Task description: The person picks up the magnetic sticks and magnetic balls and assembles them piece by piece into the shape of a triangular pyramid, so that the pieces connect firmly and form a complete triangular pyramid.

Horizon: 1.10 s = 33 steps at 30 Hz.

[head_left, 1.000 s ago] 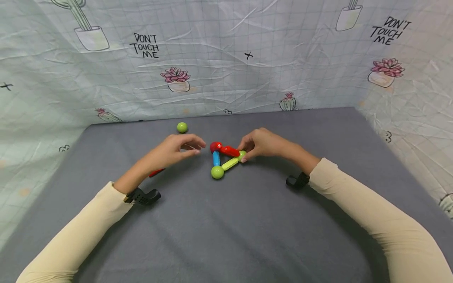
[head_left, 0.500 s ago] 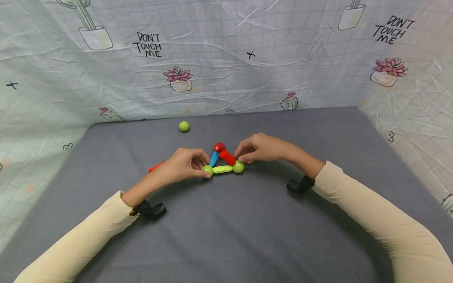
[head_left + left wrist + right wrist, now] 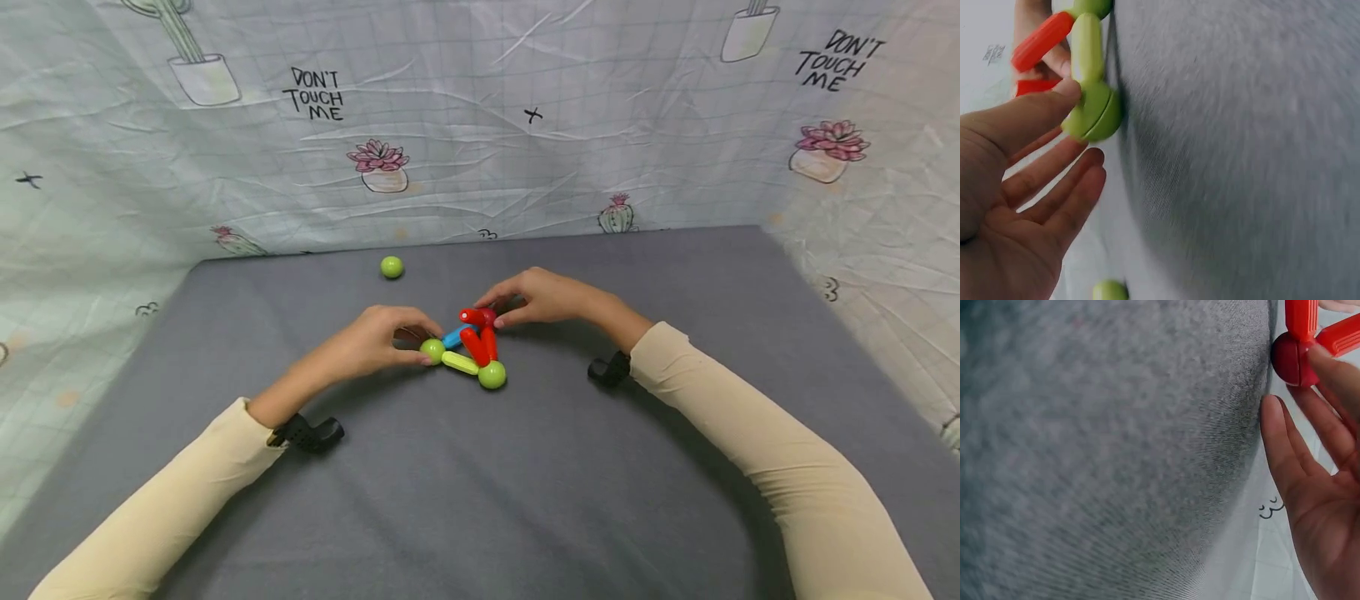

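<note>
A toy frame of balls and rods lies between both hands on the table. My left hand [image 3: 367, 340] pinches its left green ball [image 3: 432, 352] between thumb and fingers. My right hand [image 3: 546, 298] holds the red ball [image 3: 488, 317] at the back corner, thumb in front. A yellow-green rod [image 3: 461, 362] joins the left ball to the front green ball [image 3: 492, 375], which no finger touches. A blue rod [image 3: 459, 337] links the left and back corners; a red rod [image 3: 489, 342] closes the triangle. Two more red rods stick out, one from the front green ball, one from the red ball.
A loose green ball [image 3: 392, 267] lies near the table's back edge, left of the middle. Behind the grey tabletop [image 3: 525, 483] hangs a printed cloth [image 3: 450, 125]. Each wrist carries a black camera mount.
My left hand came in from the side and took hold of a green ball. The frame turned between the hands; my right hand let go of the other green ball and took the red one.
</note>
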{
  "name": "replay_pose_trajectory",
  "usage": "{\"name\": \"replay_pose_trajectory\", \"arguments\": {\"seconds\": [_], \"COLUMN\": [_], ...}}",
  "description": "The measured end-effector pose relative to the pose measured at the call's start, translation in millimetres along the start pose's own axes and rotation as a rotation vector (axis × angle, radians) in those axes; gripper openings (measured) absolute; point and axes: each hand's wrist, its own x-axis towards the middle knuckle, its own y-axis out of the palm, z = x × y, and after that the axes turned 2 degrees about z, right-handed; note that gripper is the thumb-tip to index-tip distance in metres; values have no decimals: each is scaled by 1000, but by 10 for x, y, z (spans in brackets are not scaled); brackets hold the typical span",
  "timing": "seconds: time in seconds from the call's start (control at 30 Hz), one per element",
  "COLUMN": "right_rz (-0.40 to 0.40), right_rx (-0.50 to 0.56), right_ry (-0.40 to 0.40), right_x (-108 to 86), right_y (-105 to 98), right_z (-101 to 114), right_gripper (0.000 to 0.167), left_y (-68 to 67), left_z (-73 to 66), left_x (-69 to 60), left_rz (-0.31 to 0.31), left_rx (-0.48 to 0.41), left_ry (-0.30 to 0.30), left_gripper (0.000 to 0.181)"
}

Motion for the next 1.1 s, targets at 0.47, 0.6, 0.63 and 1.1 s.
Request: {"name": "replay_pose_trajectory", "arguments": {"seconds": [0.47,0.6,0.63,1.1], "right_rz": [-23,-30,-28,0], "right_rx": [-31,-33,-36,18], "right_ry": [-43,-42,-39,9], "right_x": [66,51,54,97], "right_y": [55,37,32,-12], "right_z": [31,37,43,66], "right_gripper": [34,33,33,34], "left_y": [-421,-379,-372,-359], "left_z": [171,191,190,191], "left_x": [-680,-654,-644,-562], "left_rz": [-40,-31,-31,-80], "left_rx": [268,271,267,272], "left_ry": [-297,-312,-320,-325], "left_gripper": [44,38,36,19]}}
